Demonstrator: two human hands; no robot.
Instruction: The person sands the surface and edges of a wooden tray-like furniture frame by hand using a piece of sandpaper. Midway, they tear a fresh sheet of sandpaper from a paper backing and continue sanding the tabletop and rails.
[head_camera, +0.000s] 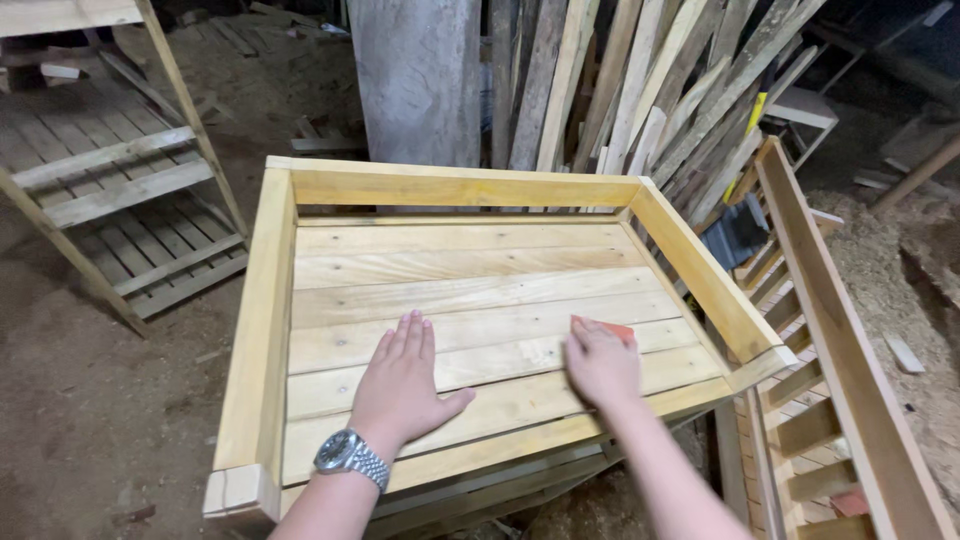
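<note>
Down on the slats (470, 300) of the tray (262, 330), the left hand (400, 385) lies flat, fingers spread — holding nothing. Right hand (600, 365) presses an orange sandpaper (612, 328) against a slat, just beside the right rail (700, 265).

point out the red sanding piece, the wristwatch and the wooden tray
red sanding piece (612, 328), head view, the corner showing past the right hand's fingers
wristwatch (340, 452), head view, its dial on the left wrist
wooden tray (455, 188), head view, the far rim
</note>
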